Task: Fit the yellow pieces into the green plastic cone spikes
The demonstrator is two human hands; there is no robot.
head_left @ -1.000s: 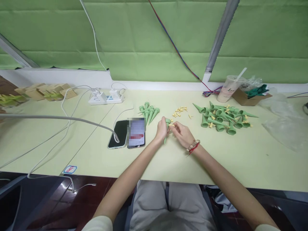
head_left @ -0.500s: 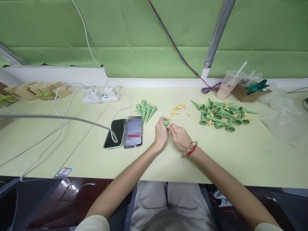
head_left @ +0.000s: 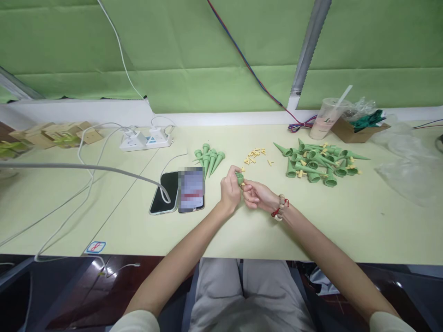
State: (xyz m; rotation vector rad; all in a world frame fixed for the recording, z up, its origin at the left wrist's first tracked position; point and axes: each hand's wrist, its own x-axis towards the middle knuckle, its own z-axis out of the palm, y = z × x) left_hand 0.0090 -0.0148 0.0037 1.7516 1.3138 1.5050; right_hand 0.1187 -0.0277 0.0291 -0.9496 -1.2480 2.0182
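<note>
**Hands meeting over a green cone**

The left hand [head_left: 230,190] is gripping a green plastic cone [head_left: 239,178] above the pale green table [head_left: 346,221], while the right hand [head_left: 255,195] is pinching a small yellow plastic piece [head_left: 243,185] against it.

Near edge: bare surface [head_left: 311,235] runs wide to the right of the hands, open for passing.
Left of hands: two phones [head_left: 180,191] lie flat, close by, with a white cable [head_left: 104,170] across the surface.
Ahead: small cone cluster [head_left: 208,159] and scattered yellow pieces [head_left: 255,155], with a gap between them.
Right: large cone pile [head_left: 318,162]; behind it a cup [head_left: 323,120] and box [head_left: 356,131].
Far right: clear plastic bag [head_left: 408,173].
</note>
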